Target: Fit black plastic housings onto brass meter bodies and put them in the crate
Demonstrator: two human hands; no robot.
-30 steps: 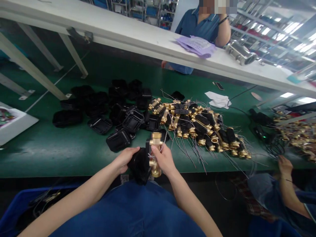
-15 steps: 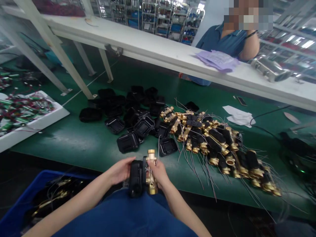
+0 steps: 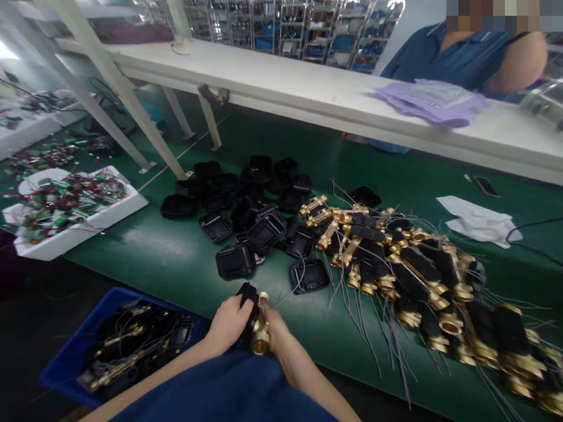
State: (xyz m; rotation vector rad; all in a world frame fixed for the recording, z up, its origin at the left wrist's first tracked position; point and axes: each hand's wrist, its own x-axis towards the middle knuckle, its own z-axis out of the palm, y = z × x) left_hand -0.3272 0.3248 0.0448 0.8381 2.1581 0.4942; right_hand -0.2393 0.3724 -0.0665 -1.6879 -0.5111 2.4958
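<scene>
Close to my body, at the front edge of the green table (image 3: pixel 193 258), I hold a brass pipe fitting (image 3: pixel 261 335) pressed against a black plastic housing (image 3: pixel 247 291). My left hand (image 3: pixel 231 321) is closed over the housing, thumb on top. Along the other side, my right hand (image 3: pixel 278 333) grips the brass fitting, its fingers partly hidden. The fitting's round open end faces me. A thin grey wire runs from near it toward a loose black housing (image 3: pixel 310 275) lying on the table. More empty black housings (image 3: pixel 265 231) lie in a heap beyond my hands.
Several brass fittings with black parts and trailing wires (image 3: pixel 413 281) are piled at right. A blue bin (image 3: pixel 57 357) with similar pieces stands lower left. A white foam tray (image 3: pixel 127 214) holds green wired parts. A white shelf (image 3: pixel 272 76) spans the back; a person in blue (image 3: pixel 435 53) is behind it.
My left hand has gone from touching the housing's side to wrapping over it. The joined pieces have tilted, bringing the brass end toward me. The camera view has shifted.
</scene>
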